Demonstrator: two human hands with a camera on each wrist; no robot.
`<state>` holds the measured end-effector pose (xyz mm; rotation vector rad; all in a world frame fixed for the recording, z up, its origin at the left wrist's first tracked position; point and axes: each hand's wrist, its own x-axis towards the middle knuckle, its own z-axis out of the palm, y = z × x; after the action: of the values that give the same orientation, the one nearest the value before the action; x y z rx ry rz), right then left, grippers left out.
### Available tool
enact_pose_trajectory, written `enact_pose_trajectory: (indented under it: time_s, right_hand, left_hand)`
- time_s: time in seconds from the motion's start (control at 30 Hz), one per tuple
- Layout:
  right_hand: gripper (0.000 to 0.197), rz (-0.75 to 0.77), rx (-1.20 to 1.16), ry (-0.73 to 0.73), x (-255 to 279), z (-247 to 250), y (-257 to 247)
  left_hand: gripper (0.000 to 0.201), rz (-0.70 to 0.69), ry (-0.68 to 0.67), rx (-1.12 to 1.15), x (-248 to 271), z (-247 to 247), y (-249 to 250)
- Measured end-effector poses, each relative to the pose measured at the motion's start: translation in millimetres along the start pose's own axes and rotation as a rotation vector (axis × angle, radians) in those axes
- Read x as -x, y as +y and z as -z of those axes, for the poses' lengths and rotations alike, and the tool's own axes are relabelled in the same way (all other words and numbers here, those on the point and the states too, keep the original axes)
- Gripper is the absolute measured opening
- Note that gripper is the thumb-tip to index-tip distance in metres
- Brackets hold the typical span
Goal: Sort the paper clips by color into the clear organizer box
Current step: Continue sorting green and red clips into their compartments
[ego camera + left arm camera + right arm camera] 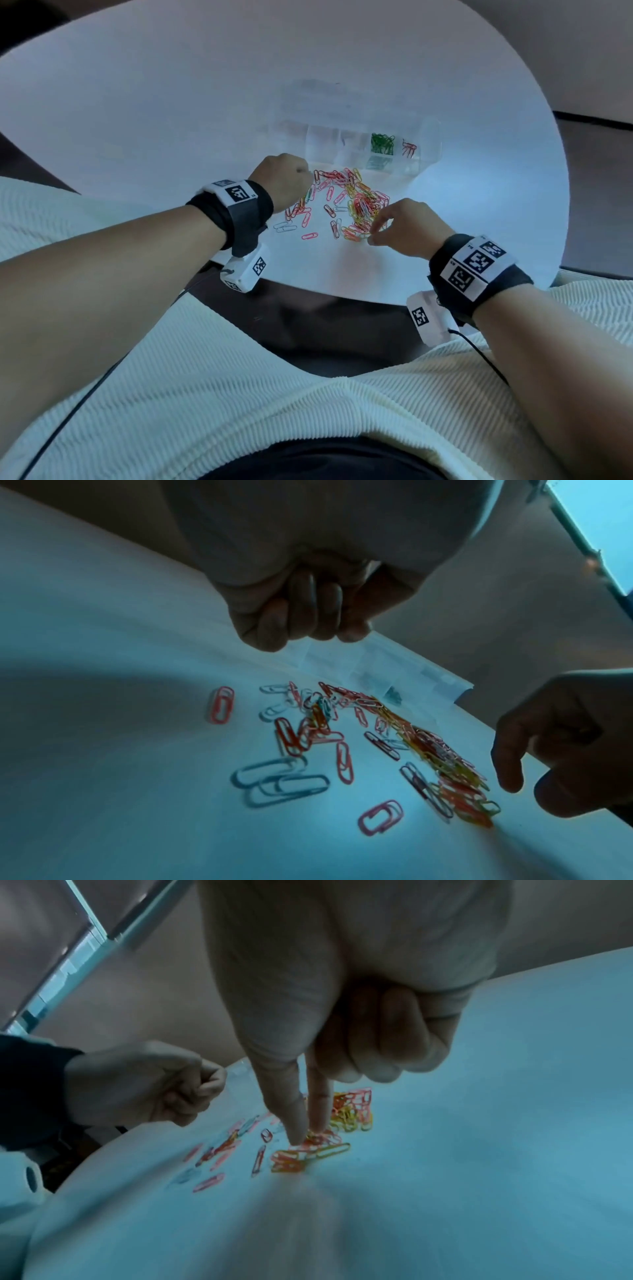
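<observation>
- From the head view, the person sits at a round white table [171, 102], both hands at a loose heap of paper clips [346, 202] near the middle; the clear organizer box [356, 144] lies just beyond the heap, lid open on its far side.
- Only that view shows what is in the box: a bunch of green clips [382, 142] in one compartment and a few red clips [409, 148] in the one to its right; the compartments further left are too pale to read.
- The left hand [284, 181] hangs over the heap's left edge. The left wrist view shows its fingers [301, 610] clenched into the palm; whether anything is inside, I cannot tell.
- The right hand [404, 224] is at the near right edge of the heap. The right wrist view shows thumb and forefinger stretched down, tips meeting on an orange-red clip [308, 1146], the other fingers [387, 1042] curled back.
- A yellow clip [334, 1150] lies just right of those fingertips.
- The heap is too tangled to count: red, orange, yellow, pink, with two or three white clips [281, 780] lying apart at its near left.
- Each wrist carries one black strap with printed markers.
</observation>
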<state>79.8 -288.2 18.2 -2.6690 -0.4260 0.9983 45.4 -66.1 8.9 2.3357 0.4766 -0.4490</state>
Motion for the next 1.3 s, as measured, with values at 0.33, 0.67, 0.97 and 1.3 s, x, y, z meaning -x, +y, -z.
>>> enact_pose_trajectory:
  time_s: [0.33, 0.67, 0.97, 1.3]
  right_hand:
    - [0.010, -0.027, 0.062, 0.109, -12, -13, 4]
    - [0.019, -0.040, 0.089, 0.051, -17, -12, 6]
    - [0.026, -0.039, -0.061, 0.001, -18, -10, -1]
    - [0.036, -0.011, -0.104, 0.090, -19, -7, -3]
  left_hand:
    - [0.013, 0.001, -0.020, -0.272, -7, -4, -13]
    - [0.010, 0.010, -0.005, -0.276, -8, -7, -16]
    - [0.011, 0.036, 0.012, -0.274, -10, -7, -20]
    - [0.012, -0.024, -0.053, -0.353, -10, 3, -14]
